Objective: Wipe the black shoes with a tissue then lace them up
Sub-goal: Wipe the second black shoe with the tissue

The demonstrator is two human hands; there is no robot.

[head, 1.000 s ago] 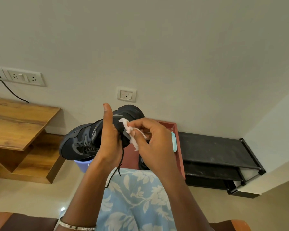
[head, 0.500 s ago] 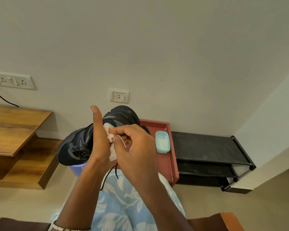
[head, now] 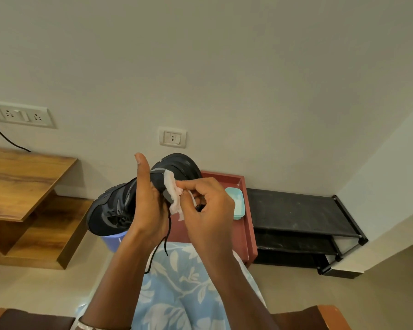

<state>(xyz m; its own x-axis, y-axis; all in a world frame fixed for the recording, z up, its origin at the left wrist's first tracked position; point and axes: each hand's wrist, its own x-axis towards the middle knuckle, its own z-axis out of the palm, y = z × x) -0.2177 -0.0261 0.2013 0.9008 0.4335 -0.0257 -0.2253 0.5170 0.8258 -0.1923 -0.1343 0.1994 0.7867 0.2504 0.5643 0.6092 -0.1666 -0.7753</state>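
A wooden bench (head: 22, 182) stood at left and a black rack (head: 296, 210) at right, with a red tray (head: 246, 225) between them, partly hidden by the arms. Above the lap, a black shoe (head: 110, 210) was held tilted. The left hand (head: 148, 206) covered its middle and gripped it, thumb raised straight. The right hand (head: 210, 210), fingers curled, pinched a white tissue (head: 173, 196) against the shoe's upper end. A loose lace (head: 162, 244) dangled below. Something dark behind the right hand could not be made out.
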